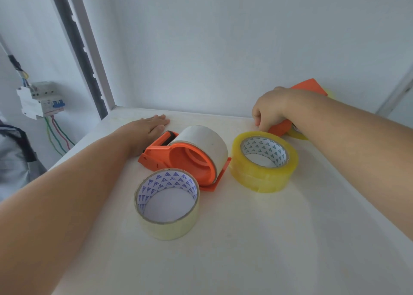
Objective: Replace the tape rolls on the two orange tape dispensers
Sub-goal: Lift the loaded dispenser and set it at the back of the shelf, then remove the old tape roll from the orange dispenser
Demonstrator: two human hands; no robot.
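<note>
While the left hand (154,124) lies flat on the table (245,238) behind the near orange dispenser (187,160) with its bare core, the right hand's (268,111) grip curls round the far dispenser (306,89), light rigid plastic best held by its body.

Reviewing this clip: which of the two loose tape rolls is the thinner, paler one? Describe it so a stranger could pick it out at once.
Start at the orange tape dispenser lying mid-table with a bare cardboard core on it. The pale roll sits just in front of it, nearest the camera, between the two forearms. Unlike the thick yellow roll to the dispenser's right, its tape layer is thin and almost colourless.
</note>
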